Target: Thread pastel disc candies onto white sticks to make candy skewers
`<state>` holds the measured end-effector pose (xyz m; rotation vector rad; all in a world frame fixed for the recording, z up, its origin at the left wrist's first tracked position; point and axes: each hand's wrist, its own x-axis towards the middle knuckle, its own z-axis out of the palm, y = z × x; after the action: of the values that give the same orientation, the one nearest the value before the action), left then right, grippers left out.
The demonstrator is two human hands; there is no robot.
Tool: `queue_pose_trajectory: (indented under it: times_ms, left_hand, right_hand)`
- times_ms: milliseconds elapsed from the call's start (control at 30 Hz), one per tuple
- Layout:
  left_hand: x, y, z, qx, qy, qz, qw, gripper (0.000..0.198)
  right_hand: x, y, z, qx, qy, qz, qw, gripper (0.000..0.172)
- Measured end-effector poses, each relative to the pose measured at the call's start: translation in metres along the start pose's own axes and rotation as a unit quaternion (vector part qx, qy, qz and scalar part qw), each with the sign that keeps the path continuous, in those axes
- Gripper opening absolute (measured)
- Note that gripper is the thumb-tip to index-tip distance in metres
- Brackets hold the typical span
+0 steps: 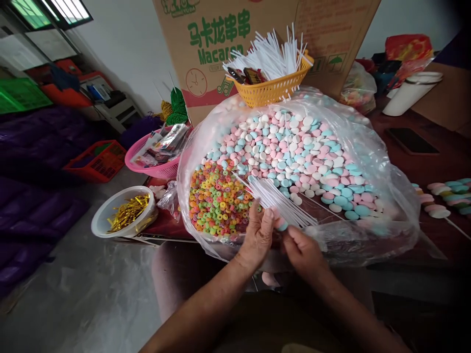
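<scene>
In the head view, my left hand (259,233) has its thumb and fingers closed round a small stack of pink and blue marshmallows (281,224). Close against the stack's right side is my right hand (303,252), its fingers pinched together; whatever is between them is hidden. Just beyond both hands, a bundle of thin white sticks (275,198) lies on the open clear plastic bag (386,181). Pink, white and blue marshmallows (294,147) spread across the bag, and colourful ring candies (217,198) are heaped at its left.
A yellow basket (272,90) of white sticks stands behind, before a large carton (206,49). Left are a pink basket (165,169) of packets and a tub (99,228) of gold twist ties. Rightward lie a phone (412,140), a white cup (410,93) and skewered marshmallows (437,211).
</scene>
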<state>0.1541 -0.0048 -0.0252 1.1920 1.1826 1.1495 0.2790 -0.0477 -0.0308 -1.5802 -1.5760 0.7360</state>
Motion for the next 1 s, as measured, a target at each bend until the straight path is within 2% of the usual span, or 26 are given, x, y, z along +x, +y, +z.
queue_pose_trajectory:
  times_ms: [33,67,133,200,233,267,333,400,467,500,567,633,667,733,800,1000]
  left_hand:
    - [0.006,0.005,-0.012,0.083,0.001,0.048,0.995,0.037]
    - [0.014,0.009,-0.024,0.185,0.023,0.097,0.978,0.037]
    - [0.029,0.015,-0.043,0.408,0.014,0.141,0.902,0.024]
    - [0.042,0.016,-0.052,0.564,-0.015,0.143,0.814,0.018]
    - [0.047,0.015,-0.053,0.607,-0.024,0.136,0.782,0.019]
    - [0.050,0.013,-0.053,0.632,-0.024,0.130,0.764,0.021]
    - [0.052,0.010,-0.051,0.646,-0.017,0.125,0.753,0.023]
    - [0.052,0.009,-0.051,0.643,-0.018,0.135,0.754,0.022]
    - [0.051,0.009,-0.053,0.614,-0.019,0.154,0.774,0.018]
    - [0.050,0.010,-0.055,0.577,-0.014,0.159,0.801,0.016]
    - [0.047,0.013,-0.060,0.435,-0.005,0.132,0.891,0.013]
    - [0.042,0.017,-0.065,0.221,-0.028,0.048,0.974,0.017]
    - [0.039,0.019,-0.067,0.113,-0.050,-0.005,0.992,0.021]
    - [0.033,0.021,-0.069,-0.052,-0.088,-0.095,0.990,0.028]
    - [0.029,0.022,-0.069,-0.140,-0.103,-0.139,0.975,0.030]
    - [0.027,0.017,-0.068,-0.214,-0.121,-0.168,0.955,0.028]
  right_hand:
    - [0.002,0.003,-0.008,-0.020,-0.003,0.006,1.000,0.030]
    - [0.003,0.007,-0.015,-0.040,-0.009,0.016,0.999,0.033]
    - [0.002,0.011,-0.022,-0.068,-0.026,0.037,0.997,0.036]
    - [-0.002,0.010,-0.019,-0.068,-0.040,0.043,0.996,0.036]
    - [-0.004,0.009,-0.016,-0.061,-0.041,0.037,0.997,0.036]
    - [-0.006,0.007,-0.011,-0.056,-0.042,0.028,0.997,0.035]
    - [-0.008,0.005,-0.005,-0.061,-0.043,0.014,0.997,0.034]
    - [-0.009,0.006,-0.003,-0.082,-0.051,0.006,0.995,0.033]
    - [-0.008,0.009,-0.004,-0.108,-0.056,-0.002,0.993,0.032]
    - [-0.008,0.011,-0.006,-0.122,-0.052,-0.009,0.991,0.032]
    - [-0.009,0.012,-0.008,-0.152,-0.040,-0.026,0.987,0.031]
    - [-0.010,0.011,-0.007,-0.184,-0.033,-0.052,0.981,0.028]
    - [-0.010,0.009,-0.006,-0.198,-0.032,-0.068,0.977,0.027]
    - [-0.011,0.004,-0.004,-0.225,-0.025,-0.098,0.969,0.025]
    - [-0.011,-0.001,-0.002,-0.251,-0.010,-0.122,0.960,0.025]
    - [-0.015,-0.008,-0.006,-0.295,0.005,-0.140,0.945,0.023]
